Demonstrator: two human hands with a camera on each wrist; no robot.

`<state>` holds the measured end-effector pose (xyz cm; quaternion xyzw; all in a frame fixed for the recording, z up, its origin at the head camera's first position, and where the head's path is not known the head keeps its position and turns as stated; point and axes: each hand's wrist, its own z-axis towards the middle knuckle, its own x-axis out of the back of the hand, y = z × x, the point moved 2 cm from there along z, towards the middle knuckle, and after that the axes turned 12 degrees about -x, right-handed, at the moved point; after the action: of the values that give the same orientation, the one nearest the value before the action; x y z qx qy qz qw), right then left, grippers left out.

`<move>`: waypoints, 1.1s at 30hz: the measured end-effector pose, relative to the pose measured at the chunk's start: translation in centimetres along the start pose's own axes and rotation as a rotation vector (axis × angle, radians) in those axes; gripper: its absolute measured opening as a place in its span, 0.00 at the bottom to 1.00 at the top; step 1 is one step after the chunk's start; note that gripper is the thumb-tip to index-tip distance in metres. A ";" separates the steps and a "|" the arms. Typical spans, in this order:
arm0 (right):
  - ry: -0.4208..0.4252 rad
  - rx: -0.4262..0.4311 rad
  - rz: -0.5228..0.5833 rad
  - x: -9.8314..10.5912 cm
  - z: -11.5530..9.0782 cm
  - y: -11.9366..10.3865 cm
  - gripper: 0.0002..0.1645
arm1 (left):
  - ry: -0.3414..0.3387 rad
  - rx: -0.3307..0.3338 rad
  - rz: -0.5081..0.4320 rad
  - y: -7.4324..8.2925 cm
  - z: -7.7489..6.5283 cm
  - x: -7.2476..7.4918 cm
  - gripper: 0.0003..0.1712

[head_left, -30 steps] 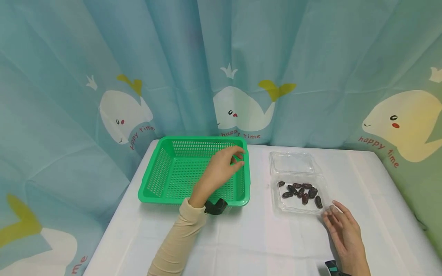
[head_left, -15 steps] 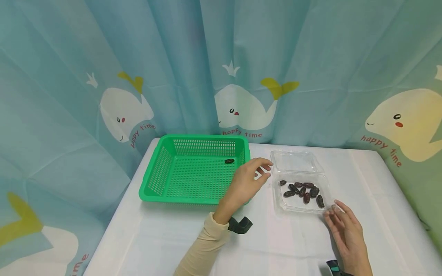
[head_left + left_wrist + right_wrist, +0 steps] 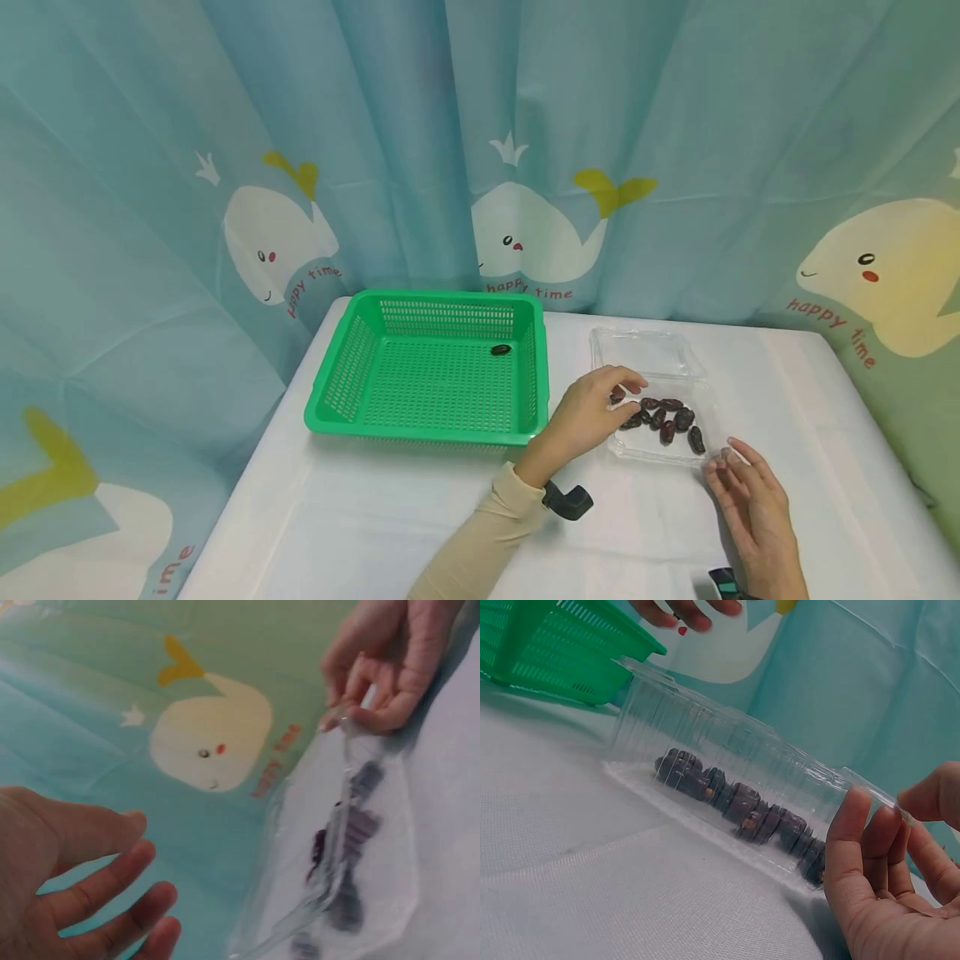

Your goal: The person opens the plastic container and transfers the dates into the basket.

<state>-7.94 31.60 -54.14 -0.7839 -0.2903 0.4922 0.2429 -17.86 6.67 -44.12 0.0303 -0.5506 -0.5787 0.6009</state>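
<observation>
In the head view, a clear plastic clamshell box holds several dark brown dates. My left hand hovers over the box's left side, thumb and fingers apart with nothing between them. It hides part of the dates there. My right hand pinches the near right corner of the box. The right wrist view shows that thumb on the rim of the box and fingers below it. One date lies in the green plastic basket, toward its back right.
The box's lid lies folded open behind it. Both containers stand on a white-covered table, the basket left of the box. A blue-green curtain with printed whales hangs along the back and sides.
My left hand has moved right, from above the basket to above the box, uncovering the date in the basket. The right hand has stayed at the box corner.
</observation>
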 end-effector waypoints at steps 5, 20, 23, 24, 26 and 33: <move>0.022 0.002 -0.010 0.1 -0.1 0.0 0.15 | -0.103 -0.053 0.127 -0.6 1.2 -1.6 0.19; 0.030 -0.009 0.014 0.1 0.2 0.0 0.15 | -0.360 -0.107 0.541 -2.5 3.2 -5.0 0.23; 0.017 -0.007 0.020 0.0 0.2 -0.1 0.16 | -0.388 -0.149 0.639 -2.8 3.4 -5.7 0.22; 0.019 -0.005 0.010 0.0 0.2 0.0 0.15 | -0.394 -0.164 0.671 -2.9 3.4 -5.9 0.21; 0.025 -0.004 -0.010 0.0 0.2 0.0 0.15 | -0.400 -0.177 0.714 -3.0 3.4 -6.1 0.21; 0.021 -0.013 -0.032 -0.2 0.1 -0.1 0.14 | -0.442 -0.170 0.762 -2.9 3.7 -6.4 0.18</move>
<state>-8.13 31.58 -53.98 -0.7858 -0.3032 0.4781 0.2488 -20.58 12.61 -48.63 -0.3487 -0.5879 -0.3519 0.6395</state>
